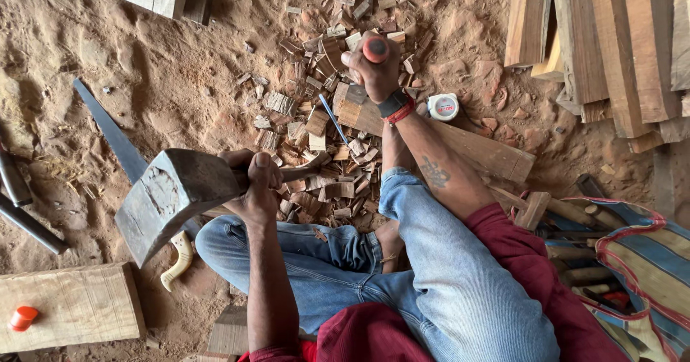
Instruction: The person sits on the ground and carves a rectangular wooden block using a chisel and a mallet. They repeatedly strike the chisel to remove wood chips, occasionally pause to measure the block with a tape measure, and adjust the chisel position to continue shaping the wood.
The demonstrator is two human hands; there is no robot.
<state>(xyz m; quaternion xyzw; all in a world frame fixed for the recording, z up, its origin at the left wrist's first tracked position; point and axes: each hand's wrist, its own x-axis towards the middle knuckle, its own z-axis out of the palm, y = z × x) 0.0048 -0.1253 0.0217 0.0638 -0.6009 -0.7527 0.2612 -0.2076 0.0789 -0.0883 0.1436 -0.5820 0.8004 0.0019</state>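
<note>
Our left hand is closed around the handle of a heavy grey iron hammer at centre left. Our right hand is clenched on a red-capped chisel upright on the long wooden plank, upper centre, among scattered wood chips.

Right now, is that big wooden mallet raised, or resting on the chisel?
Raised. The mallet is held up in the left hand, well apart from the red-capped chisel handle gripped by the right hand.

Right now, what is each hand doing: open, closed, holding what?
Left hand: closed around the handle of a heavy wooden mallet, raised.
Right hand: closed around a red-capped chisel handle, set on a wooden board.
</note>
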